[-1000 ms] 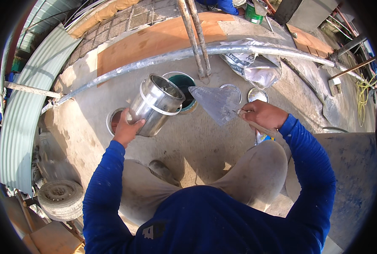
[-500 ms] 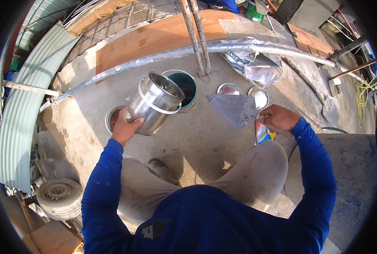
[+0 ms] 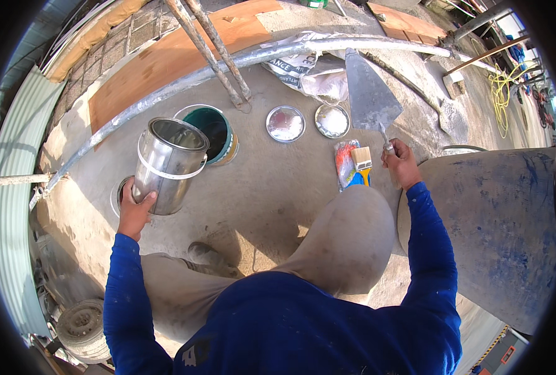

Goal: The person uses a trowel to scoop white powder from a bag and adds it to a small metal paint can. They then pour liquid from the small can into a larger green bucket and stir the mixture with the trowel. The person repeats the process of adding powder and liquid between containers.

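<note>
My left hand (image 3: 137, 212) grips the lower side of a shiny metal can (image 3: 168, 175) with a white handle, held at a slight tilt. Behind it stands a dark green bucket (image 3: 217, 131). A round metal object (image 3: 119, 197) lies partly hidden under the can. My right hand (image 3: 403, 164) holds the handle of a triangular grey trowel (image 3: 372, 94), blade pointing away from me. Two round metal lids (image 3: 285, 123) (image 3: 332, 120) lie to the bucket's right. A yellow-handled paintbrush (image 3: 363, 164) rests on a colourful packet (image 3: 343, 162) near my right hand.
A long metal pipe (image 3: 265, 51) crosses behind, with two upright poles (image 3: 209, 53), plywood (image 3: 140, 81) and a crumpled sack (image 3: 303, 78). A shovel (image 3: 450, 119) and yellow cord (image 3: 500, 100) lie right. Corrugated sheeting (image 3: 15, 206) and a tyre (image 3: 84, 328) are left, a large grey surface (image 3: 478, 231) right.
The trowel has swung from pointing left to pointing forward, uncovering the lids and brush. My left hand and can have moved a little down and left in view, as the whole view has shifted.
</note>
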